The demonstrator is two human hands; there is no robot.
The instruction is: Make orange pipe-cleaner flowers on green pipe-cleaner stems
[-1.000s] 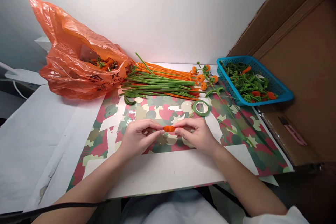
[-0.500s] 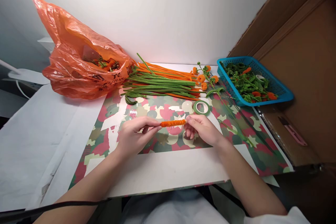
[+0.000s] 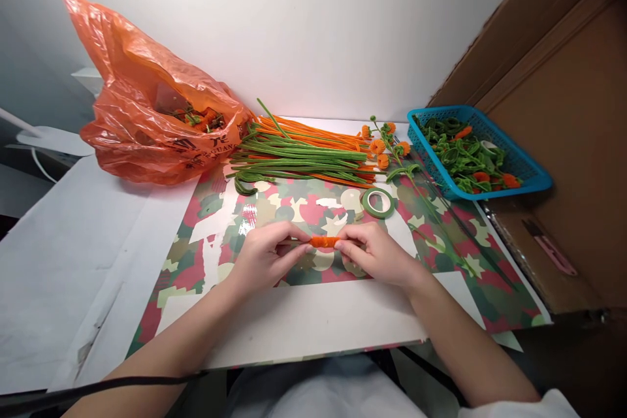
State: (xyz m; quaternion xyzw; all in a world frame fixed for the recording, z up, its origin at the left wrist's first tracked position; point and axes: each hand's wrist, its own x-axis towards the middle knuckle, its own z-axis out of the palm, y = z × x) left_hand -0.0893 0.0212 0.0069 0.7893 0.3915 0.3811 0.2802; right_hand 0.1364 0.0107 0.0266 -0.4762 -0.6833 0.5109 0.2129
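Pinching an orange coil (image 3: 324, 241) end to end between left hand (image 3: 267, 256) and right hand (image 3: 376, 253), fingertips closed tight, compressing it above the mat (image 3: 441, 255).

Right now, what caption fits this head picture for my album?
Left hand and right hand pinch an orange coil over a patterned mat.

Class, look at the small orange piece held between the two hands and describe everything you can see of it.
The orange pipe-cleaner piece is short, fuzzy and coiled-looking. It lies roughly level just above the patterned mat, in front of the green tape roll. The left hand pinches one end and the right hand the other; only its middle shows.
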